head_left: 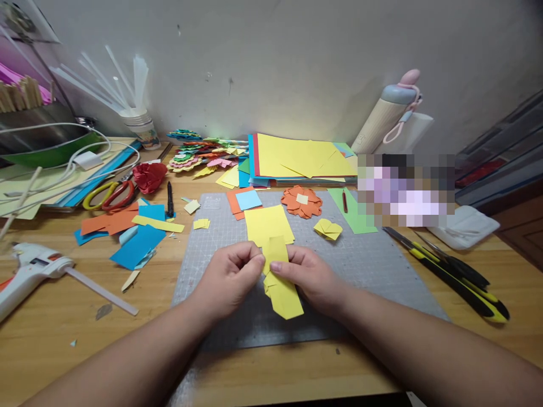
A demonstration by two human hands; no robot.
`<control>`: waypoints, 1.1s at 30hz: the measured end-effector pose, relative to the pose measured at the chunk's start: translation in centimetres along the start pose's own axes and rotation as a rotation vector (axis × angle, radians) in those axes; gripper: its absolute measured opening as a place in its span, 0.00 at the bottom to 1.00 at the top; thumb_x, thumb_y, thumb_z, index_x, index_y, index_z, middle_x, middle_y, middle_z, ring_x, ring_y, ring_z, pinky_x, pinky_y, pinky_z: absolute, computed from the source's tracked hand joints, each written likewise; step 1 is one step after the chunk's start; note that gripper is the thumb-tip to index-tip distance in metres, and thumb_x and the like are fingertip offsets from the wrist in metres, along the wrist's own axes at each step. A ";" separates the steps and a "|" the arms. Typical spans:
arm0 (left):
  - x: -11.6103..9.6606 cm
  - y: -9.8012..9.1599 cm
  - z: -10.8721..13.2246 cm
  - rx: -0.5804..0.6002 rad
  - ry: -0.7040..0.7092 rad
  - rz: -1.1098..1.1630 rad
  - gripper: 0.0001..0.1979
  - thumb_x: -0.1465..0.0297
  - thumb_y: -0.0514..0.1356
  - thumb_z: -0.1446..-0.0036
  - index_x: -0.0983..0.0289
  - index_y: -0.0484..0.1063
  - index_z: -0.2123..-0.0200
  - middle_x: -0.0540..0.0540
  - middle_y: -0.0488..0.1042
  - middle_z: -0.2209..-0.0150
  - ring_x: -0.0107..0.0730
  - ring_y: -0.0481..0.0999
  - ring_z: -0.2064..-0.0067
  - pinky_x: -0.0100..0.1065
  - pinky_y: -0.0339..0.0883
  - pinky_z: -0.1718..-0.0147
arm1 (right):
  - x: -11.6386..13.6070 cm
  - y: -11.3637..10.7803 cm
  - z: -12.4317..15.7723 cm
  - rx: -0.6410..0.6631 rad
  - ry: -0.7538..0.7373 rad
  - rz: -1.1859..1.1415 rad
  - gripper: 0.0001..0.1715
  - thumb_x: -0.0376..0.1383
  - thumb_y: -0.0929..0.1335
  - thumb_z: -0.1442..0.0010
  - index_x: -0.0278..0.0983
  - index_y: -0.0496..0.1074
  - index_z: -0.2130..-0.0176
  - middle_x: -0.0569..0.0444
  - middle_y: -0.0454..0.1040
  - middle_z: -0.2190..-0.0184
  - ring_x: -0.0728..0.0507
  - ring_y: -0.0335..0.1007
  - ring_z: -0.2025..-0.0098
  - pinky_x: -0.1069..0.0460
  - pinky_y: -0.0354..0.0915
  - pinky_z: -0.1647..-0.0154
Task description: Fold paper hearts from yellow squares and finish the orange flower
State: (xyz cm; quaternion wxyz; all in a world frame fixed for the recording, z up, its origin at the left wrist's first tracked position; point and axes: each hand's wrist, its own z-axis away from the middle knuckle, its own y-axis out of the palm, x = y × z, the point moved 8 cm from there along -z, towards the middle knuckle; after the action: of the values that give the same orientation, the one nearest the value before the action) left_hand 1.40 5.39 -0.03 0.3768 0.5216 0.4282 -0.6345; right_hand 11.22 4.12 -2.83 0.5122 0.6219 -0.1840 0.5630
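Note:
Both hands meet over the grey cutting mat (229, 322) at a folded strip of yellow paper (286, 297). My right hand (314, 277) grips the strip with the thumb on top and the fingers behind. My left hand (233, 277) is closed, thumb and forefinger pinching the strip's left edge. Small folded flaps stick out on that side. Just beyond the hands lies a flat yellow sheet (269, 223). An orange paper flower (302, 202) with a pale square at its centre rests behind, and a yellow heart-shaped paper piece (328, 229) sits to the right.
Left are a glue gun (38, 271), scissors (114, 195), a black pen (170, 199) and blue paper scraps (139, 246). Stacked coloured paper (301, 155) lies against the wall. A yellow-black utility knife (458, 282) lies right, below a leaning bottle (379, 116).

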 end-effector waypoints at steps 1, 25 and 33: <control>0.4 0.1 -0.1 0.013 -0.028 0.042 0.15 0.63 0.54 0.45 0.63 0.60 0.81 0.44 0.56 0.82 0.23 0.53 0.79 0.29 0.48 0.79 | 0.0 -0.1 -0.1 -0.009 -0.003 -0.015 0.12 0.42 0.71 0.46 0.34 0.72 0.68 0.57 0.70 0.76 0.52 0.64 0.77 0.56 0.60 0.77; -0.2 -2.5 -0.2 -0.280 0.046 -0.127 0.03 0.69 0.58 0.49 0.63 0.67 0.71 0.48 0.66 0.75 0.28 0.64 0.72 0.29 0.57 0.73 | 2.3 -2.6 0.4 -0.347 -0.196 0.241 0.16 0.44 0.70 0.46 0.39 0.69 0.60 0.54 0.72 0.65 0.47 0.69 0.66 0.52 0.68 0.69; -1.6 -1.5 0.1 -0.206 0.188 -0.474 0.03 0.72 0.56 0.48 0.62 0.68 0.73 0.47 0.68 0.75 0.28 0.65 0.73 0.29 0.57 0.73 | 4.2 -2.0 0.9 -0.390 -0.335 0.726 0.06 0.39 0.70 0.46 0.39 0.73 0.66 0.53 0.74 0.66 0.44 0.69 0.62 0.47 0.64 0.59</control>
State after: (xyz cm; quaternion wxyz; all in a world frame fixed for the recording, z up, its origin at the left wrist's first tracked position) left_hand 0.21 5.89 1.76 0.2274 0.4221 0.6337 -0.6071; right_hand 14.60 5.62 0.19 0.3522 0.4914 -0.5736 0.5527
